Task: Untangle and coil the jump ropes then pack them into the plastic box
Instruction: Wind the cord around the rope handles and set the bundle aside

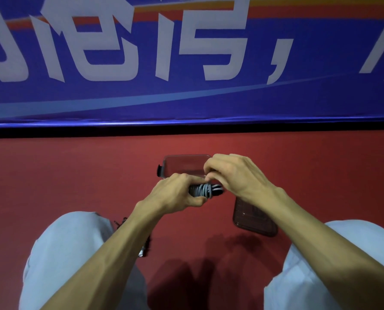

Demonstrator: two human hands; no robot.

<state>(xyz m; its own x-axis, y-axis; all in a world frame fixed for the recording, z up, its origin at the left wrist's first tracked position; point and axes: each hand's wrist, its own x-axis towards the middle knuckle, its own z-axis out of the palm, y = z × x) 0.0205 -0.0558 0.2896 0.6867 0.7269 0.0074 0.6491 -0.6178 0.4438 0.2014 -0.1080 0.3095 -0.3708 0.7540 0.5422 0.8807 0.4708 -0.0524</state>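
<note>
Just above the red floor [74,175], both hands meet at the middle of the view around one jump rope [205,190]. Its grey cord is wound in tight turns round a dark core that looks like the black handles. The left hand [175,193] grips the left end of the bundle, its fingers [197,201] curled round it with the thumb pressed underneath. The right hand [233,173] comes over the top of the right end, its fingers [209,168] bent and pinching at the coils; what exactly they pinch is hidden.

Directly behind the hands the clear plastic box [184,165] lies on the floor, a black clasp on its left side. A second clear plastic piece [255,222] lies on the floor below the right wrist, partly covered by it. A small dark object [144,247] peeks out from under the left forearm, too hidden to identify. Knees in pale blue trousers [70,253] flank both arms. A blue banner [186,97] with large white characters fills the background.
</note>
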